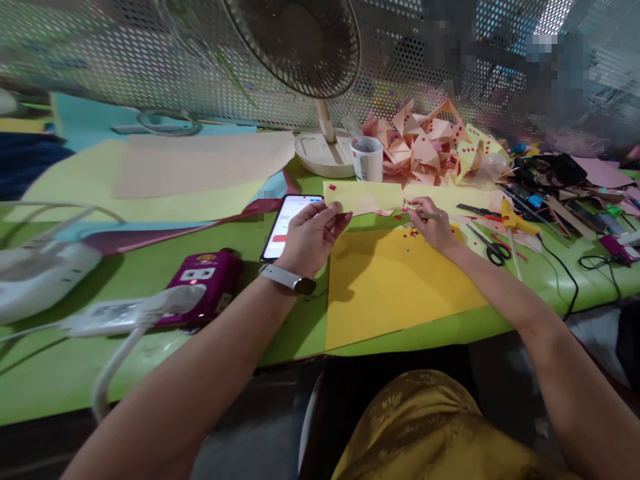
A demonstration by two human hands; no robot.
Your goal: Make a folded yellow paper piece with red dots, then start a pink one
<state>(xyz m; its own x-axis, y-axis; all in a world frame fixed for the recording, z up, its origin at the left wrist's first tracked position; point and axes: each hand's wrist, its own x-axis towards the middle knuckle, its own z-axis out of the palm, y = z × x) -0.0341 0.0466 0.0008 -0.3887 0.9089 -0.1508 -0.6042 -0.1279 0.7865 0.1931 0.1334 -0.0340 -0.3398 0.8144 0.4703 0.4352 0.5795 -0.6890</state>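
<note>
My left hand (316,235), with a watch (290,279) on the wrist, pinches the lower left edge of a pale yellow paper strip (373,197). A small red diamond sits near the strip's left end. At the strip's right end, my right hand (431,223) is closed round a thin pen-like tool (431,215); its tip is by a small red piece. Under both hands lies a darker yellow sheet (400,287), with several tiny red bits (413,233) scattered near its top edge. A phone (293,227) with a lit screen lies partly behind my left hand.
Folded pink papers (420,143) are heaped behind a white cup (367,159) and a fan (327,150). Scissors (495,252) and a yellow glue gun (517,219) lie to the right. Large paper sheets (200,163), a purple socket box (203,283) and cables occupy the left.
</note>
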